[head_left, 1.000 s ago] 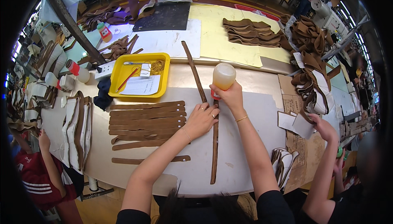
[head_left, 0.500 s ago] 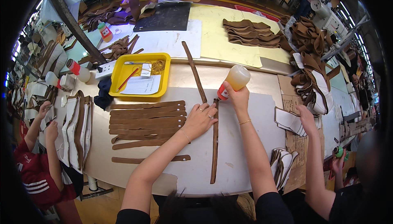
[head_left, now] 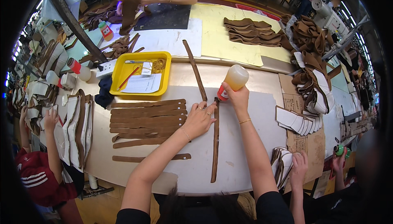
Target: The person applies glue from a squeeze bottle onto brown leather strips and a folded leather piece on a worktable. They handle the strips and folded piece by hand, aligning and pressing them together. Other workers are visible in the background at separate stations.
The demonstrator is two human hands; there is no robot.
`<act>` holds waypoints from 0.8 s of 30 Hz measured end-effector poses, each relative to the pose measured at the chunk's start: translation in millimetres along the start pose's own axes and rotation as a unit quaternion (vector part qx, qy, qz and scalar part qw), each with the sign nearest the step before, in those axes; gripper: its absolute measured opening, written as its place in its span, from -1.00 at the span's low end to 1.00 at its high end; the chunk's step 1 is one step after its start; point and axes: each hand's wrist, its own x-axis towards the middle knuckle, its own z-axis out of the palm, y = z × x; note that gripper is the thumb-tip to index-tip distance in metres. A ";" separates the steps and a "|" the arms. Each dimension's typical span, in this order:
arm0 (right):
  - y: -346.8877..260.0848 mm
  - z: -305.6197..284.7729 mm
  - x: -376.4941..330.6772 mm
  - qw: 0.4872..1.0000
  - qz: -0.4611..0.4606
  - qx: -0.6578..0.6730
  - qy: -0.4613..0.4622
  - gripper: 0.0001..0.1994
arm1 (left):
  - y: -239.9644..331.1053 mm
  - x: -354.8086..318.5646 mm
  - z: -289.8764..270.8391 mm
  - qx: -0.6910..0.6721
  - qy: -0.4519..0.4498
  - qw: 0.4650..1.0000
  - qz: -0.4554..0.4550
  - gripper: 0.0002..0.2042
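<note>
A long narrow brown strip (head_left: 215,150) lies lengthwise on the grey sheet in front of me. My left hand (head_left: 199,121) rests beside its upper part, with bent fingers and thumb against its left edge. In my right hand (head_left: 237,100) is a squeeze bottle (head_left: 236,78) with a red label and yellowish liquid. It is tipped nozzle-down, its tip at the strip's far end. Another brown strip (head_left: 194,69) lies beyond my left fingers. Several brown strips (head_left: 147,121) are laid in rows left of my left arm, a single one (head_left: 151,157) nearer me.
A yellow tray (head_left: 167,74) holds a red pencil, a pen, papers and rubber bands. White-and-brown pieces lie in stacks at left (head_left: 75,130) and right (head_left: 299,119). Co-workers' hands are at the left, right and far side. A metal post (head_left: 73,23) slants at far left.
My hands and the bottle stay almost in place at the strip's far end. The right co-worker's hand has moved down to the lower stack. The far person has raised a brown piece.
</note>
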 end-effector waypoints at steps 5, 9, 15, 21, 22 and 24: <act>1.7 -2.2 -3.5 1.000 0.019 -0.012 -0.008 -0.54 | -0.2 -1.9 1.8 -0.019 -0.008 1.000 -0.020 -0.43; -0.9 -4.2 -10.6 0.999 0.024 -0.011 -0.018 -0.53 | 3.6 -0.9 -3.9 -0.015 -0.025 0.999 -0.039 -0.41; 2.0 -10.1 -11.2 0.998 0.059 -0.017 -0.010 -0.49 | 1.8 -3.5 -2.1 -0.026 0.014 0.999 -0.026 -0.40; 3.0 -6.0 1.2 0.999 0.006 -0.001 0.040 -0.46 | -1.0 -4.7 -0.4 -0.026 0.004 0.999 -0.018 -0.36; 1.9 -5.3 1.2 0.999 0.010 -0.008 0.035 -0.46 | -1.1 -5.0 -0.7 -0.021 0.000 1.000 -0.019 -0.35; -0.8 -4.3 1.3 0.999 0.017 -0.022 0.023 -0.47 | -1.1 -4.4 -0.7 -0.021 0.004 1.000 -0.018 -0.35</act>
